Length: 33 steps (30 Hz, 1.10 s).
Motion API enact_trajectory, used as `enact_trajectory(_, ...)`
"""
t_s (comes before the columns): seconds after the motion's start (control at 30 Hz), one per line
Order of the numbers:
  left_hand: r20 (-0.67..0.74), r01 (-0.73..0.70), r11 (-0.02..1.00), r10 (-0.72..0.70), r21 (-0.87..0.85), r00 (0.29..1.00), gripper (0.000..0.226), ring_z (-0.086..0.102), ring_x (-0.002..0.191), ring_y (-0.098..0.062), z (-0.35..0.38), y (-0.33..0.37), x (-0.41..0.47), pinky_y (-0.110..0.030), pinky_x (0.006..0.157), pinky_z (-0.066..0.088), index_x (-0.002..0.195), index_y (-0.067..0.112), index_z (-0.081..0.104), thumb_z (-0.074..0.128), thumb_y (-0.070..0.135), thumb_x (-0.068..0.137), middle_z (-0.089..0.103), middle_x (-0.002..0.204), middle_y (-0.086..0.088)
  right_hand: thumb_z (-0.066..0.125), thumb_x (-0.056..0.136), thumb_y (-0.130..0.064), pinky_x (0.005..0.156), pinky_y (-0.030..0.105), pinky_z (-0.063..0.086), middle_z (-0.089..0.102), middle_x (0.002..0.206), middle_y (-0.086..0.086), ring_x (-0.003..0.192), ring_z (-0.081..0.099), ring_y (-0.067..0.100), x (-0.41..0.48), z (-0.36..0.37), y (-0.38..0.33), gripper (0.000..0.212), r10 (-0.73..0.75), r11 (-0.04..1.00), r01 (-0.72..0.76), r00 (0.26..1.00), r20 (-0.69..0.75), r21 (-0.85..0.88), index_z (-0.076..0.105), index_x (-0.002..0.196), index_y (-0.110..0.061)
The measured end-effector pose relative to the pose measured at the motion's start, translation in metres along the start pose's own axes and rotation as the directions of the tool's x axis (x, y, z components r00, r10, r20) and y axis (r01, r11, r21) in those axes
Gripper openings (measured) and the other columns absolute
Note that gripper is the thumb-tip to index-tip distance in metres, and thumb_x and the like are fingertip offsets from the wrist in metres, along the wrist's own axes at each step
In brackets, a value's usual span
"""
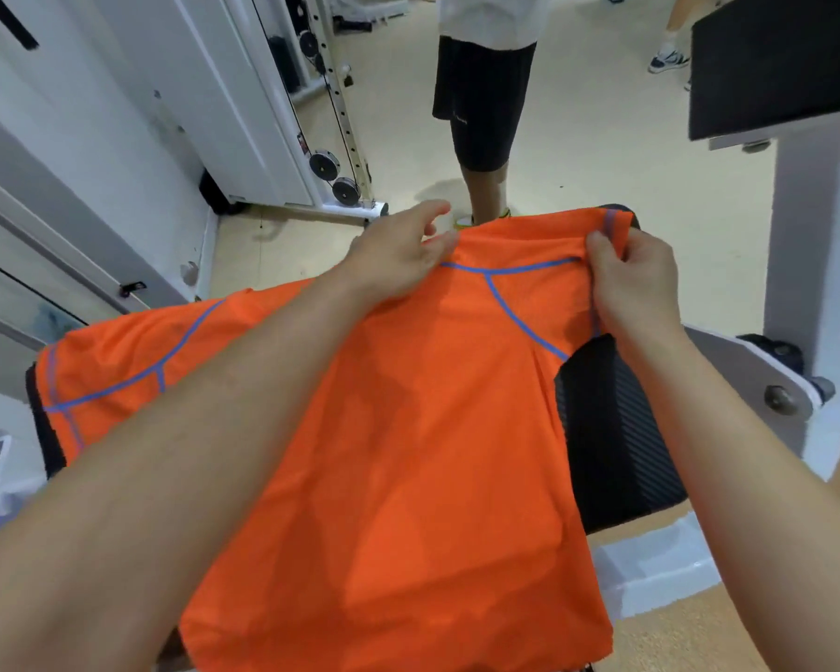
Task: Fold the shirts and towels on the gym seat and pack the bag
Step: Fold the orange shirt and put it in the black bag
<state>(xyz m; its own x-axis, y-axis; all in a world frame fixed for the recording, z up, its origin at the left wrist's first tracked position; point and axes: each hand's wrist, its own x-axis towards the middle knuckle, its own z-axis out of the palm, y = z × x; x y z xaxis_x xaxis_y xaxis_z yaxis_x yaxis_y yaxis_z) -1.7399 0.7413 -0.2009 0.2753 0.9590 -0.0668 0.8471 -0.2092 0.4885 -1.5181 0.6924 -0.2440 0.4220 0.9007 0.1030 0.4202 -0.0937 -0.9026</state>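
Observation:
An orange shirt with blue seams lies spread over the black gym seat, its left sleeve hanging off toward the left. My right hand pinches the right sleeve near its blue-trimmed cuff, folded in over the shoulder. At the collar edge, my left hand rests on the shirt with fingers partly spread, thumb against the fabric. No towels or bag are visible.
A person in black shorts stands just beyond the seat. White cable machines with pulleys stand at the left. A black pad on a white frame rises at the right. Beige floor lies around.

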Motion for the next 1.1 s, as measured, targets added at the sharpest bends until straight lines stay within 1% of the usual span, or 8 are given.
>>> enact_trajectory(0.13, 0.08, 0.062, 0.99, -0.053, -0.126, 0.995, 0.023, 0.053, 0.067, -0.003, -0.01, -0.006, 0.019, -0.021, 0.06, 0.042, 0.094, 0.022, 0.069, 0.07, 0.043, 0.084, 0.057, 0.076, 0.009, 0.043, 0.099, -0.035, 0.063, 0.033, 0.028, 0.049, 0.067, 0.002, 0.073, 0.048, 0.026, 0.012, -0.005, 0.011, 0.038, -0.079, 0.975, 0.068, 0.996, -0.043, -0.213, 0.048, 0.07, -0.011)
enact_trajectory(0.23, 0.139, 0.051, 0.972, -0.019, -0.231, 0.99, 0.019, 0.048, 0.059, -0.002, -0.016, -0.011, 0.029, -0.014, 0.054, 0.039, 0.08, 0.017, 0.061, 0.074, 0.031, 0.084, 0.054, 0.07, 0.007, 0.042, 0.099, -0.04, 0.063, 0.034, 0.029, 0.054, 0.072, 0.005, 0.075, 0.049, 0.028, 0.019, -0.013, 0.021, 0.04, -0.143, 0.941, 0.112, 0.987, -0.076, -0.321, 0.056, 0.078, -0.009)
enact_trajectory(0.47, -0.282, -0.211, 0.972, 0.174, -0.107, 0.944, 0.014, 0.055, 0.079, -0.012, 0.005, 0.011, 0.058, -0.027, 0.076, 0.044, 0.086, 0.017, 0.056, 0.068, 0.023, 0.086, 0.056, 0.078, 0.009, 0.039, 0.101, -0.04, 0.064, 0.035, 0.028, 0.051, 0.073, 0.005, 0.077, 0.048, 0.032, 0.029, -0.018, 0.022, 0.036, -0.165, 0.93, 0.095, 0.971, -0.171, -0.354, 0.049, 0.081, -0.012)
enact_trajectory(0.57, 0.005, -0.069, 0.997, 0.069, 0.038, 0.998, 0.032, 0.057, 0.096, -0.01, 0.004, 0.009, 0.063, -0.027, 0.087, 0.045, 0.114, 0.027, 0.059, 0.064, 0.044, 0.088, 0.061, 0.103, 0.008, 0.041, 0.1, -0.039, 0.066, 0.036, 0.034, 0.058, 0.076, 0.01, 0.082, 0.055, 0.036, 0.03, -0.017, 0.022, 0.03, -0.197, 0.927, 0.141, 0.972, -0.129, -0.348, 0.057, 0.096, -0.013)
enact_trajectory(0.67, 0.218, 0.087, 0.995, -0.072, -0.058, 0.973, 0.031, 0.058, 0.079, -0.003, 0.001, -0.001, 0.061, -0.016, 0.07, 0.045, 0.103, 0.021, 0.069, 0.06, 0.048, 0.091, 0.064, 0.091, 0.009, 0.043, 0.1, -0.037, 0.065, 0.032, 0.028, 0.049, 0.066, -0.002, 0.077, 0.05, 0.029, 0.03, -0.018, 0.021, 0.025, -0.159, 0.947, 0.127, 0.983, -0.087, -0.295, 0.057, 0.094, -0.017)
enact_trajectory(0.8, 0.02, -0.017, 0.99, 0.02, -0.14, 1.0, 0.019, 0.053, 0.068, -0.004, 0.005, -0.002, 0.064, -0.009, 0.055, 0.037, 0.082, 0.014, 0.066, 0.07, 0.032, 0.086, 0.059, 0.074, 0.009, 0.046, 0.098, -0.037, 0.06, 0.035, 0.025, 0.048, 0.061, 0.001, 0.068, 0.047, 0.025, 0.026, -0.02, 0.02, 0.035, -0.105, 0.978, 0.089, 0.992, -0.077, -0.189, 0.049, 0.073, -0.013)
enact_trajectory(1.0, -0.258, -0.158, 0.941, 0.239, 0.299, 0.936, 0.018, 0.051, 0.104, -0.024, 0.016, 0.016, 0.067, -0.039, 0.088, 0.041, 0.1, 0.022, 0.066, 0.065, 0.034, 0.087, 0.055, 0.1, -0.003, 0.061, 0.091, -0.032, 0.062, 0.026, 0.036, 0.054, 0.065, -0.013, 0.065, 0.05, 0.01, 0.013, -0.021, 0.003, 0.015, -0.121, 0.991, 0.116, 0.99, -0.073, -0.068, 0.062, 0.081, -0.02)
enact_trajectory(1.1, -0.303, -0.252, 0.934, 0.324, 0.253, 0.896, 0.022, 0.056, 0.1, -0.024, 0.018, 0.033, 0.036, -0.04, 0.087, 0.044, 0.109, 0.022, 0.067, 0.058, 0.025, 0.09, 0.062, 0.099, -0.005, 0.064, 0.09, -0.03, 0.062, 0.021, 0.037, 0.056, 0.066, -0.016, 0.065, 0.052, 0.006, 0.006, -0.021, -0.007, 0.008, -0.169, 0.98, 0.163, 0.985, -0.042, -0.112, 0.065, 0.085, -0.025)
